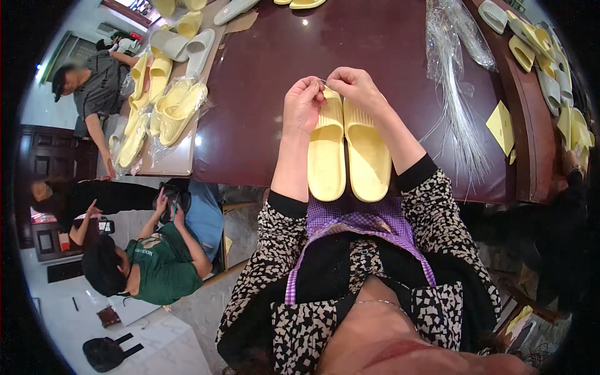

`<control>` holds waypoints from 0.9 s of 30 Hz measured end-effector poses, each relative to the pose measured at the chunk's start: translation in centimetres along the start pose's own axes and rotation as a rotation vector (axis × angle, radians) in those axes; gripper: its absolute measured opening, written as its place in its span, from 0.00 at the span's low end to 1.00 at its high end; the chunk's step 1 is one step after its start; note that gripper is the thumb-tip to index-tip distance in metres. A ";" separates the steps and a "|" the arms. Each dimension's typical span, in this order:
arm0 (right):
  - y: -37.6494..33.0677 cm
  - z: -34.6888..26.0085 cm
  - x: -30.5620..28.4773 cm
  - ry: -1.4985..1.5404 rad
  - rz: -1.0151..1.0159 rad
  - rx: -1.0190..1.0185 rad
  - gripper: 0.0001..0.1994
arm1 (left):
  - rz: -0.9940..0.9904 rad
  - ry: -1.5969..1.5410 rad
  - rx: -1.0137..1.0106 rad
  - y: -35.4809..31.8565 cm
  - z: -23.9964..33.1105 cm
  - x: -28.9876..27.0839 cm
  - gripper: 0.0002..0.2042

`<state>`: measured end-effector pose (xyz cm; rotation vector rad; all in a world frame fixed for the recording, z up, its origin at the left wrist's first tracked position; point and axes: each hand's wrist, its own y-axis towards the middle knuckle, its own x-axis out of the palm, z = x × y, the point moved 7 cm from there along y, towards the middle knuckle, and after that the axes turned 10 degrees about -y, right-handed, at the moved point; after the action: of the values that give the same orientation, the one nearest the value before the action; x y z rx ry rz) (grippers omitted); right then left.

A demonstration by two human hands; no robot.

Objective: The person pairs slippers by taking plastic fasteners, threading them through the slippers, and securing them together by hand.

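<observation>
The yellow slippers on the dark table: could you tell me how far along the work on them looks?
Done: several bagged pairs lie at the table's left. In hand: one yellow pair lies side by side before the person; the left hand and right hand pinch something thin at its far end, too small to identify. Left: loose slippers wait at the right, beside a bundle of clear plastic ties.

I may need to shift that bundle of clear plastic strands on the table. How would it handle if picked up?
The clear strand bundle would likely flop and droop, since its thin ends already fan out loosely over the dark table. It looks light for its size. The glossy strands would probably slip apart unless gripped where they bunch together.
</observation>
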<state>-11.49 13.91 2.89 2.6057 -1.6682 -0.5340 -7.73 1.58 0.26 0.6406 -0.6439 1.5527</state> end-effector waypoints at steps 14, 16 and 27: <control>-0.2 -0.3 -0.3 -0.104 -0.005 0.015 0.08 | 0.030 0.056 0.011 -0.3 -0.1 0.1 0.02; -0.2 -0.2 -0.2 -0.116 -0.011 0.022 0.08 | 0.043 0.081 0.016 -0.4 -0.1 0.1 0.02; -0.2 -0.3 -0.5 -0.182 0.052 -0.031 0.08 | 0.076 0.156 -0.002 -0.3 -0.6 0.0 0.02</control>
<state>-11.39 14.39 3.23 2.5528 -1.7553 -0.8101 -7.42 2.02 -0.09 0.4928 -0.5578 1.6547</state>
